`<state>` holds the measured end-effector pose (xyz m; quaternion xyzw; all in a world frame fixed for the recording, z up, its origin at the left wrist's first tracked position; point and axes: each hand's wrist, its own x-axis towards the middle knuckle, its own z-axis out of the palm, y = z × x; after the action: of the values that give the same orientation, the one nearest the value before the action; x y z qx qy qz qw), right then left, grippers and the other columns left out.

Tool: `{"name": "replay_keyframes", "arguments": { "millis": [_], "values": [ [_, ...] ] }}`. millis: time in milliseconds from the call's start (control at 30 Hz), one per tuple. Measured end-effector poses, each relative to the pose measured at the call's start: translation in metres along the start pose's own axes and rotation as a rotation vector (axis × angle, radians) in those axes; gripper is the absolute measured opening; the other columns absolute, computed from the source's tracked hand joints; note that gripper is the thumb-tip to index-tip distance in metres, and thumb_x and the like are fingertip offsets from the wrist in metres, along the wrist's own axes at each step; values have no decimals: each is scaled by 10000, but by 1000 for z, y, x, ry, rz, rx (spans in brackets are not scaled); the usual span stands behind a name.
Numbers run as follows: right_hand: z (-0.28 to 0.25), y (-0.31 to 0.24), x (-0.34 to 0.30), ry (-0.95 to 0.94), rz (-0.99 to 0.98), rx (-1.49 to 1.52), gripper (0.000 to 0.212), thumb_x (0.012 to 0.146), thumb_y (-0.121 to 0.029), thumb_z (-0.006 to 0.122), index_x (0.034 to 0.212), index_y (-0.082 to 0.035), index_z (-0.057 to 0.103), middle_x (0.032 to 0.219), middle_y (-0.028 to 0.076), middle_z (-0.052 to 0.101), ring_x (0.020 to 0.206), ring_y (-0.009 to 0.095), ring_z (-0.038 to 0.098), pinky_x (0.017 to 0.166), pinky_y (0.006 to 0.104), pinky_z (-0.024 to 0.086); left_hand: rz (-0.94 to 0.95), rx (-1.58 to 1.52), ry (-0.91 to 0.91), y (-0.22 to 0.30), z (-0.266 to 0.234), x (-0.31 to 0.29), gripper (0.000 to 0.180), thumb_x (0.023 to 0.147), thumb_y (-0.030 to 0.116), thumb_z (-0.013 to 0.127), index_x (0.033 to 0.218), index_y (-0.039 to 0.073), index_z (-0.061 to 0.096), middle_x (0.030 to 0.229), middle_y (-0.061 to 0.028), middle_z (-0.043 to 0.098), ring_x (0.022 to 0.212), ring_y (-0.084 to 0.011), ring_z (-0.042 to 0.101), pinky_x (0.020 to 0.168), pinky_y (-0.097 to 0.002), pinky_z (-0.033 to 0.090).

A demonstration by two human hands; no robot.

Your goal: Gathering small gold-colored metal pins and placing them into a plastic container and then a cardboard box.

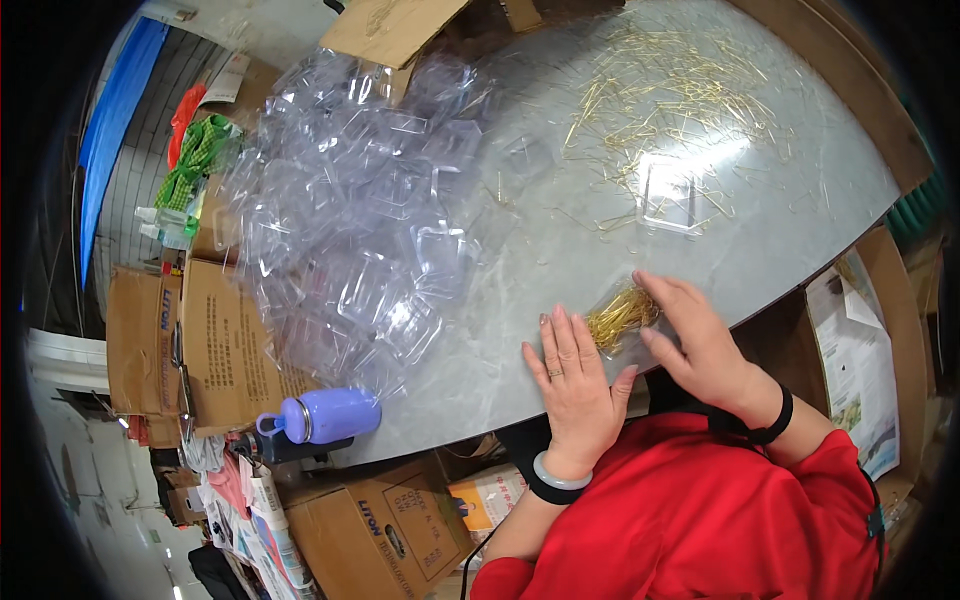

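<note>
A bunch of thin gold wire hooks (624,318) lies in a small clear plastic case near the table's front edge. My right hand (695,345) curves around the right end of this case, with the thumb on the near side and the fingers on the far side. Just left of the case, my left hand (575,385) rests palm down, its fingers stretched out and holding nothing. Farther back on the right, loose gold wire hooks (650,100) are spread in a tangled layer. A clear plastic tray (668,195) sits at their near edge.
A large heap of clear plastic cases (350,200) covers the table's left side. At the left front edge lies a purple bottle (335,415). Cardboard boxes (225,340) stand left of the table, and another carton (385,530) is below its front edge. An open carton (880,340) stands at the right.
</note>
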<state>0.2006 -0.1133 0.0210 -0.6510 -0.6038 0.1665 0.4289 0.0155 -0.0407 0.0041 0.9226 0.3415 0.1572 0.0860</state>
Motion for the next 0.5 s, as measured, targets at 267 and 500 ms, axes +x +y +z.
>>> {"name": "replay_keyframes", "arguments": {
  "millis": [267,500],
  "values": [
    [8,1,0,10,-174,-307,641,924,-139,655,1495,17,410,1506,214,494,1387,390,477,1149,552,338,-11,84,36,14,3,2,902,980,504,591,1524,-140,271,1621,-320,231,1513,-482,211,1210,-641,133],
    [-8,13,16,22,-96,-48,533,937,-142,650,1420,6,482,1369,200,567,1239,398,529,1086,486,408,37,-223,161,0,0,7,822,959,415,672,1508,-88,324,1598,-310,281,1492,-463,275,1191,-626,223]
  ]
}}
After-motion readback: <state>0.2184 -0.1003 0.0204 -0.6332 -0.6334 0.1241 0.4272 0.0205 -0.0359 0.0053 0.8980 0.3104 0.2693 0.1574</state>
